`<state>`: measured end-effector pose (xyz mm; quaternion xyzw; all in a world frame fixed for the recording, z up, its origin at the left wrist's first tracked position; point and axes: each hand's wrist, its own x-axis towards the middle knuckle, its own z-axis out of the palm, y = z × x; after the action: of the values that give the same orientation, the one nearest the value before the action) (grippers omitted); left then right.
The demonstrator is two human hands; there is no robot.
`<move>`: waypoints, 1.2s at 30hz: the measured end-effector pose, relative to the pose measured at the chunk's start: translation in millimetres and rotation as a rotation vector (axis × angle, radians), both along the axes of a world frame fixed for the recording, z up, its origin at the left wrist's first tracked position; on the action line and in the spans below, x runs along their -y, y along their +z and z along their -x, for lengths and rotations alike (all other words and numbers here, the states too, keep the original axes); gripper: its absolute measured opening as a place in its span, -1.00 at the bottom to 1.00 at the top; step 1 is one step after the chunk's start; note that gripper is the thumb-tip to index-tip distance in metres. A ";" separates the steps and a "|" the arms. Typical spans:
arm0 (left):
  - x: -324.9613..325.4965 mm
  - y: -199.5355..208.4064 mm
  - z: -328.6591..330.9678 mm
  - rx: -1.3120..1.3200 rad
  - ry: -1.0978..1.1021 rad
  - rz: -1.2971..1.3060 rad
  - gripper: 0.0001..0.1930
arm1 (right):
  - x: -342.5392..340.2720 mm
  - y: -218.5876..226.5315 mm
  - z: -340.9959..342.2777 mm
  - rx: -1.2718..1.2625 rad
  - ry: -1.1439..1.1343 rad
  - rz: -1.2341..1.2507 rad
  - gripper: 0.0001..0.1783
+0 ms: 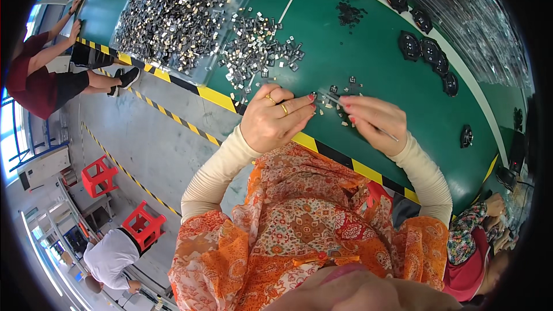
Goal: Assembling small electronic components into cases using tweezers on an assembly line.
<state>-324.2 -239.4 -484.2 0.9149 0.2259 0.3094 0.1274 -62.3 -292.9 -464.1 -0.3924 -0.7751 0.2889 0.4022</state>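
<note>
Over the near edge of the green table, my left hand (pixel 277 116) pinches a small black part (pixel 314 95) between thumb and fingertips. My right hand (pixel 377 121) is closed on metal tweezers (pixel 330 97), whose tips point left at that part. Whether the tips touch it is too small to tell. Small black pieces (pixel 353 84) and several pale bits (pixel 321 112) lie on the table around my fingertips. Just beyond my left hand spreads a loose pile of small black and silver parts (pixel 256 49).
A clear plastic tray (pixel 199 75) heaped with similar parts stands at the far left. Round black housings (pixel 431 50) line the right side near clear plastic packaging (pixel 466 17). Yellow-black tape (pixel 368 170) marks the table edge. Co-workers are at left and lower right; red stools (pixel 99 176) stand left.
</note>
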 end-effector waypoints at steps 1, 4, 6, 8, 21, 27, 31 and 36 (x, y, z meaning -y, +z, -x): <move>0.3 -0.8 0.3 -0.003 -0.002 0.005 -0.76 | 1.3 3.0 -1.7 0.013 -0.057 0.032 -0.71; 1.2 -3.7 -0.4 0.005 0.015 0.039 -0.75 | 10.9 -4.2 -8.2 -0.025 -0.183 0.039 -0.72; 1.8 0.7 -3.2 0.016 0.035 0.074 -0.75 | 14.6 -0.7 -10.2 -0.003 -0.170 0.076 -0.72; 3.8 4.2 -5.9 0.023 0.053 0.110 -0.74 | 15.8 -0.5 -10.8 0.014 -0.159 0.115 -0.72; 10.1 -2.5 -33.2 -0.049 0.084 -0.037 -0.72 | 13.2 -4.4 -16.8 0.086 0.049 -0.081 -0.65; 10.3 -1.2 -33.4 -0.050 0.090 -0.029 -0.72 | 12.3 -3.6 -17.4 0.103 0.080 -0.113 -0.64; 8.7 0.7 -33.6 -0.050 0.075 -0.064 -0.76 | 13.4 -3.0 -13.3 0.052 -0.003 -0.050 -0.67; 9.8 -0.6 -33.4 -0.052 0.075 -0.046 -0.74 | 12.8 -3.4 -11.3 0.062 -0.031 -0.019 -0.68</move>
<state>-290.7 -249.1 -484.8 0.9161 0.2563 0.2952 0.0888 -51.0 -305.7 -467.6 -0.4093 -0.7836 0.2629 0.3864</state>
